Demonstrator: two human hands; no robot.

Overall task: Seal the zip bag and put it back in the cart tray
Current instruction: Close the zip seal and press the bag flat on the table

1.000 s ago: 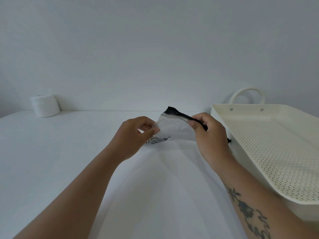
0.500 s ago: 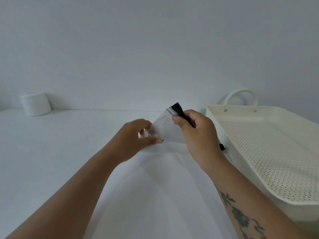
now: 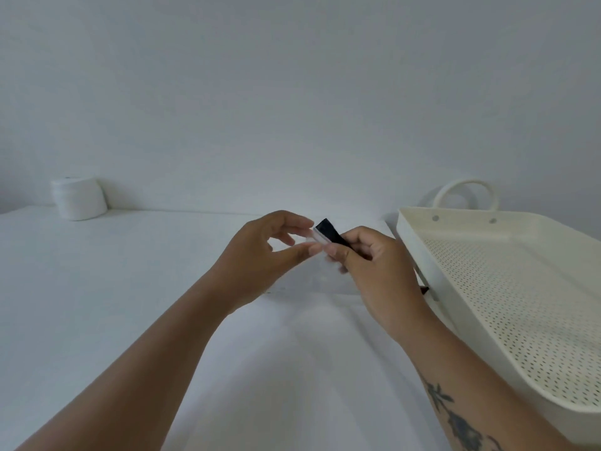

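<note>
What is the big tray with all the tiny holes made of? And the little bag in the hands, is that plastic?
The cart tray looks like cream-painted metal or hard plastic: smooth, matte, stiff walls, rows of neat punched holes. I can't tell which. The zip bag, pinched between the left hand and the right hand, looks like thin, clear soft plastic, with a black strip along its top.

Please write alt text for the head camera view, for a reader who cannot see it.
Two hands, left hand and right hand, pinch a small zip bag with a black top above a white table. An empty cream cart tray sits at right.
</note>
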